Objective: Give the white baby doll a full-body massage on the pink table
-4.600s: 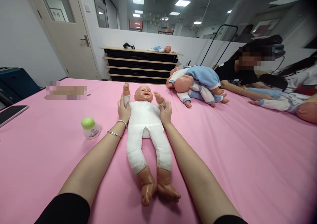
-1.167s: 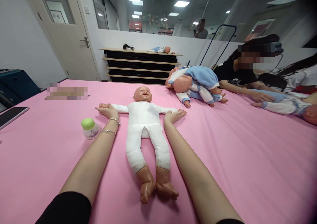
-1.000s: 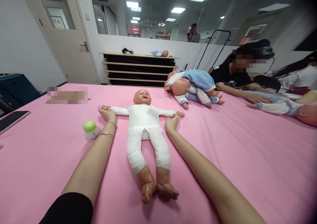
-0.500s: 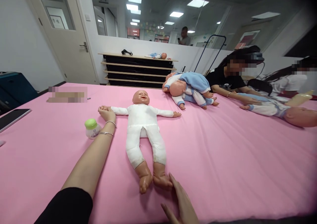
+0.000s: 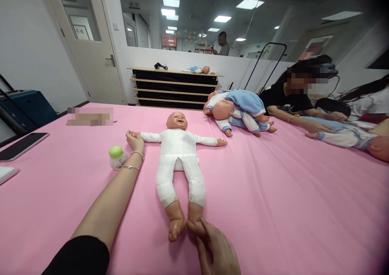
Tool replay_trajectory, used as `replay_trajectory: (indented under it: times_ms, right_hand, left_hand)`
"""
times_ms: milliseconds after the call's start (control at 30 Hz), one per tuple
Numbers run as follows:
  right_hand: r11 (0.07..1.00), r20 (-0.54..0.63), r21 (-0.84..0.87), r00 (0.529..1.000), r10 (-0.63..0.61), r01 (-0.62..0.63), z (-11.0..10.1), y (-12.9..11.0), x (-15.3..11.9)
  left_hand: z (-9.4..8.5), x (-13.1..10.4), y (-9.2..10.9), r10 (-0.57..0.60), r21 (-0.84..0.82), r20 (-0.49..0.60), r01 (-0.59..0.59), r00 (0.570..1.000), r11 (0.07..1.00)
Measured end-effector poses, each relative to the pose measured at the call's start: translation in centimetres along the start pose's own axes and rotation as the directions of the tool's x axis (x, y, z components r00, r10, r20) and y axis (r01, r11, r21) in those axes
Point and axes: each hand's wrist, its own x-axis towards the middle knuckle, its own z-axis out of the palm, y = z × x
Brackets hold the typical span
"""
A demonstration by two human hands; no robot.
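Observation:
A baby doll (image 5: 178, 145) with a white cloth body lies face up on the pink-covered table (image 5: 264, 210), its arms spread wide. My left hand (image 5: 135, 141) is closed around the doll's hand at the left of the view; the fingers partly hide it. At the near end, my right hand (image 5: 219, 248) grips the doll's foot (image 5: 196, 222) on the right, thumb and fingers on either side of it. The doll's other foot (image 5: 176, 226) lies free beside it. A small jar (image 5: 118, 158) with a green lid stands just left of my left wrist.
Several dolls in blue and white clothes (image 5: 240, 108) are piled at the back. A co-worker (image 5: 288, 100) handles another doll (image 5: 349, 135) at right. A tablet (image 5: 24, 146) and a white object (image 5: 6, 174) lie at left. Black shelving (image 5: 176, 86) stands behind the table.
My right hand has moved from beside the doll's foot to close on it. My left hand keeps hold of the doll's hand. The whole view has shifted slightly.

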Motion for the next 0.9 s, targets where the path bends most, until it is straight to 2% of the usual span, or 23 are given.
replay_trajectory:
  times_ms: [133, 367, 567, 900]
  right_hand:
    - [0.999, -0.029, 0.007, 0.998, 0.054, -0.054, 0.20, -0.66, -0.11]
    - [0.999, -0.042, -0.032, 0.999, 0.012, -0.013, -0.14, -0.90, 0.23]
    - [0.997, -0.084, -0.023, 0.994, 0.068, -0.070, 0.40, -0.93, -0.23]
    - [0.999, -0.088, -0.007, 0.995, 0.046, -0.047, 0.05, -1.03, 0.09]
  left_hand:
    - [-0.09, -0.11, 0.12, -0.008, 0.019, -0.002, 0.008, 1.000, 1.000]
    - [-0.04, 0.07, -0.18, 0.005, -0.014, -0.005, -0.005, 1.000, 1.000]
    - [-0.09, -0.05, -0.03, 0.005, 0.003, 0.001, -0.005, 1.000, 1.000]
    - [0.01, -0.03, -0.05, 0.006, 0.000, 0.002, -0.006, 1.000, 1.000]
